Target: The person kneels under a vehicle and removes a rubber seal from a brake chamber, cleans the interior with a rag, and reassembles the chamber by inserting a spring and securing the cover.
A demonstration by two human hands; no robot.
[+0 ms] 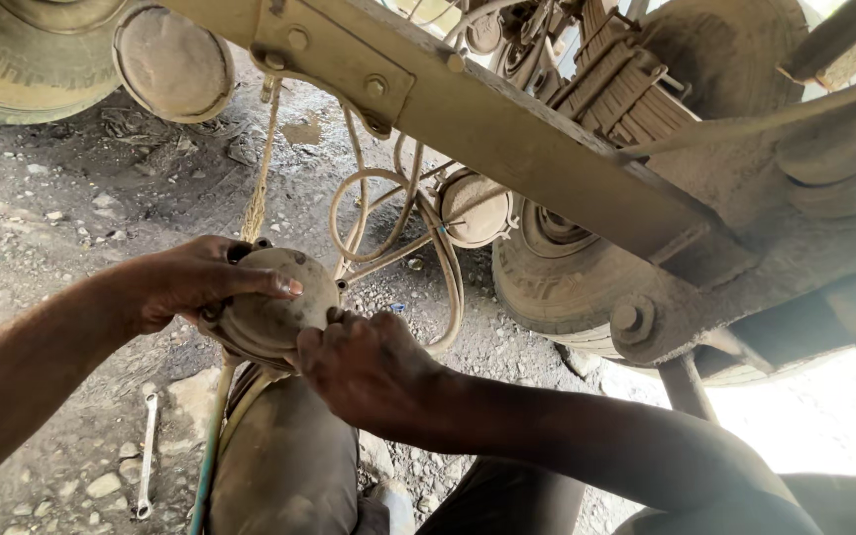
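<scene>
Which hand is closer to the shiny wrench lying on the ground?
Left. The left hand grips the round dusty chamber above the wrench; the right hand is farther right, across the knee.

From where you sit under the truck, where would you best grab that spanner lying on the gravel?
Grip the spanner by the middle of its slim shaft, coming straight down from above. It lies flat on the gravel, running toward and away from you, so fingers can pinch it across its narrow width. The left hand is nearer, though it and the right hand both hold the round chamber.
</scene>
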